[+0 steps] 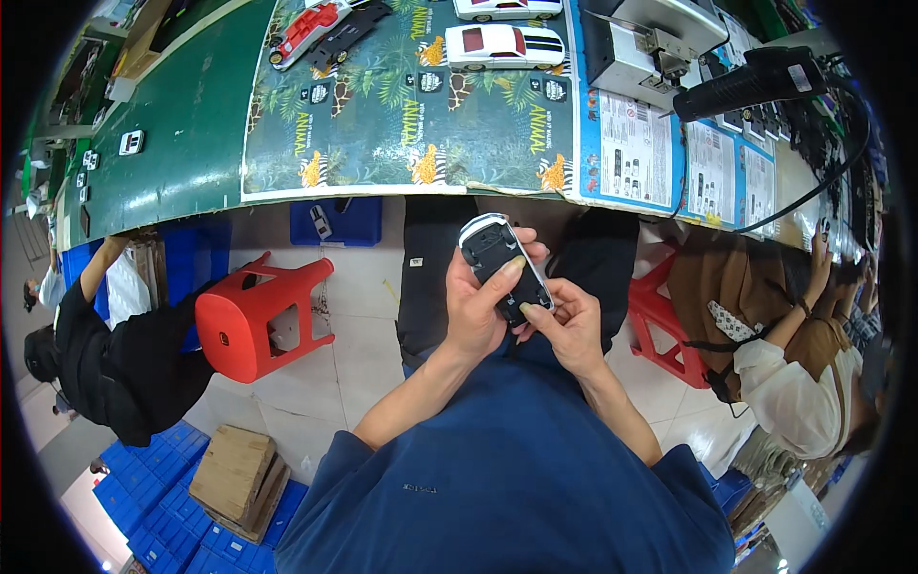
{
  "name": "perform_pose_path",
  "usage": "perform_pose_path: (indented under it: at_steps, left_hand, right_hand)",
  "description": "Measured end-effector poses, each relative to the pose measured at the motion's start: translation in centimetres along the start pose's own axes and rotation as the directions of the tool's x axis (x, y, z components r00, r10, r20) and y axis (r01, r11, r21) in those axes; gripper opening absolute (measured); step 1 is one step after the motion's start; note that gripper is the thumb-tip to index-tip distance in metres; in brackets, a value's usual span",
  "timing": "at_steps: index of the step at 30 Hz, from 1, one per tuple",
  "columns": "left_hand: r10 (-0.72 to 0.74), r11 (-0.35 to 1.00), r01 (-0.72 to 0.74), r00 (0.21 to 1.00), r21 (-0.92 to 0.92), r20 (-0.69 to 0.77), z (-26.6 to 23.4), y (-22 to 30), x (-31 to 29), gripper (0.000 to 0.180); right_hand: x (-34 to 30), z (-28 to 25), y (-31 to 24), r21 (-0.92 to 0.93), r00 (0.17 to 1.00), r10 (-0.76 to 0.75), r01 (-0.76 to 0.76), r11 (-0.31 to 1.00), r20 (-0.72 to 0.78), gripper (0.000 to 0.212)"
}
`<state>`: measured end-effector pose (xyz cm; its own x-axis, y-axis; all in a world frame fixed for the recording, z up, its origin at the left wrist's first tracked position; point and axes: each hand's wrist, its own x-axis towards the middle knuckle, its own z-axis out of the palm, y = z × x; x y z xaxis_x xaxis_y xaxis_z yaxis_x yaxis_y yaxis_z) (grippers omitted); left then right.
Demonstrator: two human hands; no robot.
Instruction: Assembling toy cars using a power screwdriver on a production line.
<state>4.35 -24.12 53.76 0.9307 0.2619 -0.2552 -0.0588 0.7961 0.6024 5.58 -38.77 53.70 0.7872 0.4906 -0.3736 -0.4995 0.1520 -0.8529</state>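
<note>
In front of my lap, below the table edge, I hold a toy car [491, 251] with its black underside turned up and a white rim of body showing at its end. My left hand [475, 304] wraps around one side, the thumb pressed on the black base. My right hand [572, 330] grips the lower end, its thumb on the base too. Beyond them on the table lie a white toy car [505, 47] with black stripes and a second white toy car [507, 10]. A red car body [309, 29] and a black car base [350, 34] rest farther left.
Printed card sheets [382, 124] cover the green table [196, 115]. At the right stands a metal fixture [636, 57] beside a black corded tool [751, 84]. Red stools [253, 325] flank me, with people seated on both sides. Blue crates [158, 478] stand behind left.
</note>
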Motion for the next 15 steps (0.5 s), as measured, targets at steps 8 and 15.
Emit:
perform_pose_path:
  at_steps: [8,15]
  left_hand:
    - [-0.144,0.987,0.143,0.989,-0.076,-0.018,-0.4,0.2,0.8,0.037]
    - [-0.193,0.979,0.184,0.974,-0.086,-0.117,-0.1,0.2,0.8,0.046]
  right_hand:
    - [-0.4,1.0,-0.5,-0.103,0.995,-0.062,0.053,0.993,-0.082,0.033]
    - [-0.1,1.6,-0.5,-0.135,0.985,-0.094,0.074,0.988,-0.144,0.036]
